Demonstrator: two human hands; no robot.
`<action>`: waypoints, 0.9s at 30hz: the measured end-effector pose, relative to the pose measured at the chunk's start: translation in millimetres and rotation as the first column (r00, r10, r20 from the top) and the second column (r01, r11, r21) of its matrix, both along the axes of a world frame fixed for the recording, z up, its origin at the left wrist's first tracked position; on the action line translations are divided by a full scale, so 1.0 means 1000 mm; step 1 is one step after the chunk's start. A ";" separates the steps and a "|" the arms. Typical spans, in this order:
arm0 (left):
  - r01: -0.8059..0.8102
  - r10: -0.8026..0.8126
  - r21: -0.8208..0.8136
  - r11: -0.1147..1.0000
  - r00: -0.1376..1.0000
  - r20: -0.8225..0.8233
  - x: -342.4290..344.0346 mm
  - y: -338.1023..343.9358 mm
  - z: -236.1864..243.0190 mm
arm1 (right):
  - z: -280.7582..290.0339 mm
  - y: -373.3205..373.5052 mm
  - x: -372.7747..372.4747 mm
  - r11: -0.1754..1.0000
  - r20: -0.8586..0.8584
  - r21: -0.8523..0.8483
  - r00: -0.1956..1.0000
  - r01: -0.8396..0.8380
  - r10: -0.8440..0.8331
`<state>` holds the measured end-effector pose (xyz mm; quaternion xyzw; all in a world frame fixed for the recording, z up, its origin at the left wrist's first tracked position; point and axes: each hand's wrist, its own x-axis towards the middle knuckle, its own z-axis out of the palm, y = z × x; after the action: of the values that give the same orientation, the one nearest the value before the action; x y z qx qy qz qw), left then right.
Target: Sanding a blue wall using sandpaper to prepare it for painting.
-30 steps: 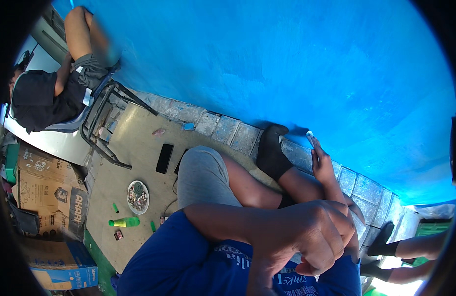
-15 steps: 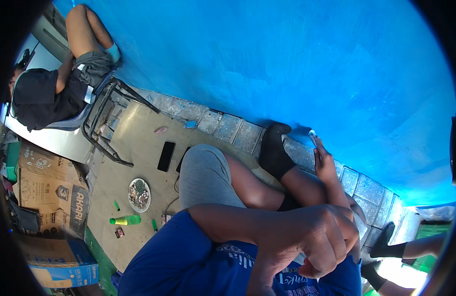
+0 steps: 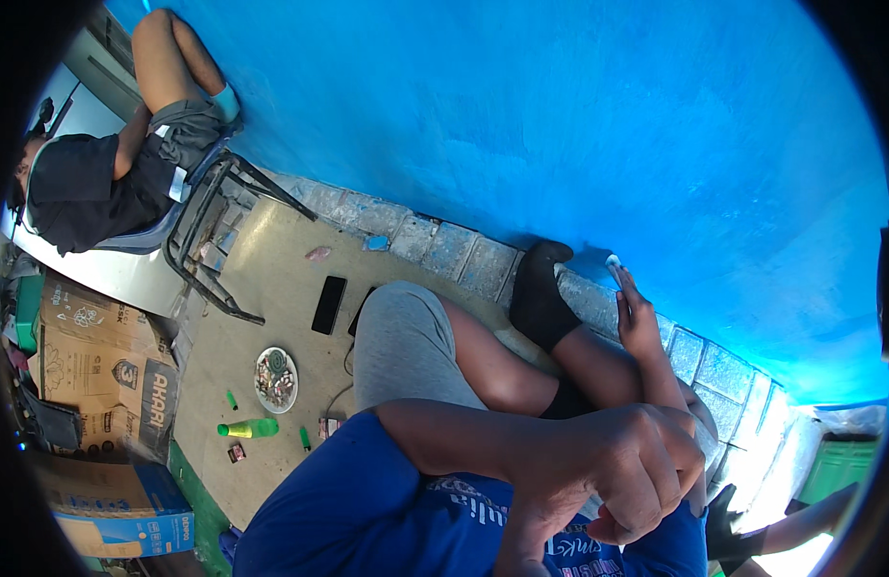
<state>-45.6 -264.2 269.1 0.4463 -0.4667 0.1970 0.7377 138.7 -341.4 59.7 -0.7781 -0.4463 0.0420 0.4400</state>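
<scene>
My left hand (image 3: 622,471) is large in view, close to the camera, its fingers curled in; whatever may be inside them is hidden. Its forearm comes across from the blue sleeve. Beyond it, my right hand (image 3: 638,317) is raised near the blue wall. A small whitish thing (image 3: 613,261) shows at its fingertips, too small to name. Nearest to that hand is a foot in a black sock (image 3: 540,288), resting by the wall's stone base.
On the mat lie a black phone (image 3: 329,305), a plate of butts with a green coil (image 3: 290,392), a green bottle (image 3: 249,428) and a small pack (image 3: 236,452). Cardboard boxes (image 3: 108,337) stand left. Someone sits on a metal-framed chair (image 3: 218,260). Another person's leg (image 3: 800,529) is at right.
The view has shifted slightly, so things on the mat appear a little further right. The other person's leg at the right has moved lower. My hands keep nearly the same pose.
</scene>
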 end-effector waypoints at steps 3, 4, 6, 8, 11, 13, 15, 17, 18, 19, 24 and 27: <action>0.019 -0.019 -0.039 0.999 1.000 -0.008 0.001 -0.002 0.000 | -0.001 -0.001 0.001 1.000 0.013 -0.025 1.000 0.003 -0.003; 0.013 -0.014 -0.035 0.999 1.000 -0.009 0.000 -0.003 -0.002 | -0.001 -0.001 0.001 1.000 0.006 -0.027 1.000 0.011 -0.010; -0.002 -0.001 -0.035 0.999 0.998 -0.070 -0.002 -0.006 -0.006 | -0.002 0.003 0.001 1.000 -0.002 -0.024 1.000 0.011 -0.011; 0.019 -0.023 -0.056 0.998 0.997 -0.070 -0.002 -0.007 -0.007 | -0.003 0.005 0.000 1.000 -0.007 -0.014 1.000 -0.001 0.001; 0.065 -0.070 -0.095 0.993 0.996 -0.049 0.001 -0.010 -0.008 | 0.001 -0.004 0.003 0.999 -0.007 -0.039 1.000 0.029 -0.029; 0.051 -0.054 -0.086 0.995 0.998 -0.043 0.000 -0.008 -0.007 | 0.002 -0.002 0.001 0.999 -0.001 -0.034 1.000 0.029 -0.029; 0.041 -0.044 -0.054 0.998 0.998 -0.041 -0.001 -0.007 -0.008 | 0.002 0.001 0.000 0.999 0.003 -0.032 1.000 0.031 -0.031; 0.037 -0.039 -0.055 0.998 0.998 -0.042 -0.001 -0.004 -0.010 | -0.001 0.004 0.000 1.000 0.013 -0.027 1.000 0.013 -0.012; 0.043 -0.045 -0.061 0.997 0.998 -0.034 0.000 -0.004 -0.009 | -0.001 0.003 0.000 0.999 0.016 -0.029 1.000 0.016 -0.015; 0.045 -0.047 -0.063 0.997 0.998 -0.032 0.001 -0.003 -0.009 | -0.001 0.002 0.000 0.999 0.008 -0.034 1.000 0.022 -0.022; 0.006 -0.003 -0.168 0.986 1.000 0.015 0.002 -0.009 -0.009 | 0.001 0.001 0.001 1.000 0.017 -0.021 1.000 0.015 -0.014; -0.034 0.034 -0.078 0.996 0.999 -0.002 0.000 -0.001 -0.010 | 0.003 0.004 -0.002 1.000 0.019 -0.015 1.000 0.006 -0.006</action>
<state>-45.8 -264.8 259.0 0.4252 -0.4508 0.2273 0.7512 136.5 -337.1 63.0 -0.7832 -0.4476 0.0368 0.4299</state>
